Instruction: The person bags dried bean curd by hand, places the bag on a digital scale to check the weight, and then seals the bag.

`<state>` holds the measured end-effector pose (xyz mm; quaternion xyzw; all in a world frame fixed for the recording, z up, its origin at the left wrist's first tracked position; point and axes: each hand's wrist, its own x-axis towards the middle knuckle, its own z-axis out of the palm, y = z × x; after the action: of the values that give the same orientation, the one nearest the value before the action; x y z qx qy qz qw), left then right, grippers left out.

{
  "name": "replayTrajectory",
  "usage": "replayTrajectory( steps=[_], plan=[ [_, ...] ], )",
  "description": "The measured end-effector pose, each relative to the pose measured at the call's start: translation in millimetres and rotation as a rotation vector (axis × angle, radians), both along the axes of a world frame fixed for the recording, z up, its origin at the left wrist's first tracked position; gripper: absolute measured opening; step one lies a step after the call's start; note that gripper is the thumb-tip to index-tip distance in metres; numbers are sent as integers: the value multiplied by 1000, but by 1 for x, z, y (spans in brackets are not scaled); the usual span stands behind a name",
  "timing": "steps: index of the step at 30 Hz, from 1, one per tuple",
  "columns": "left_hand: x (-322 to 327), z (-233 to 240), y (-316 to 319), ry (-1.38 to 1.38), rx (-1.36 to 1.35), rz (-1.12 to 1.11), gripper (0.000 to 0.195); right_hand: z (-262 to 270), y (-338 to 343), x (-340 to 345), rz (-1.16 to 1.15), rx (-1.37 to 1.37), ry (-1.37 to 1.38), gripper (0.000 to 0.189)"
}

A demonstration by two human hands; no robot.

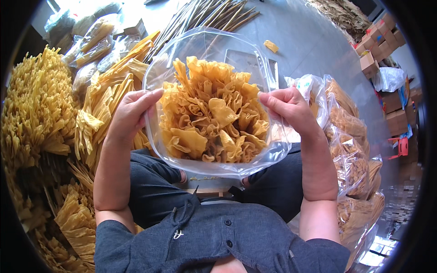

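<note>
Before me, over my knees, a clear plastic bag [205, 170] stands with its mouth wide apart. Inside it is a bundle of dried, ruffled yellow-brown sheets [215, 116], their curled ends facing up. My left hand [136, 107] pinches the bag's rim at the left between thumb and fingers. On the opposite side my right hand [288, 105] pinches the rim, its thumb beside the sheets' edge. Some fingertips are hidden behind the plastic.
Large piles of yellow dried sheets [37, 105] lie at the left. Filled clear bags [351, 153] line the right side. Long thin sticks [208, 20] lie on the floor ahead. Cardboard boxes [368, 65] and a red plastic stool [402, 146] are farther right.
</note>
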<state>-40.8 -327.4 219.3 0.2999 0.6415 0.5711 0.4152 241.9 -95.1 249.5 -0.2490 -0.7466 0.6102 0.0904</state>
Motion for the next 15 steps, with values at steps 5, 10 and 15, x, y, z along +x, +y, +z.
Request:
replayTrajectory(
  steps=[5, 10, 15],
  plan=[
    [-7, -33, 21, 212, -371, -40, 33, -46, 22, -9, 87, 239, -183, 46],
    [-1, -7, 9, 84, -25, 75, 33, -12, 4, -5, -51, 84, 66, 46],
    [-14, -8, 20, 306, -326, 29, 50, -23, 18, -5, 170, 51, -278, 48]
  ],
)
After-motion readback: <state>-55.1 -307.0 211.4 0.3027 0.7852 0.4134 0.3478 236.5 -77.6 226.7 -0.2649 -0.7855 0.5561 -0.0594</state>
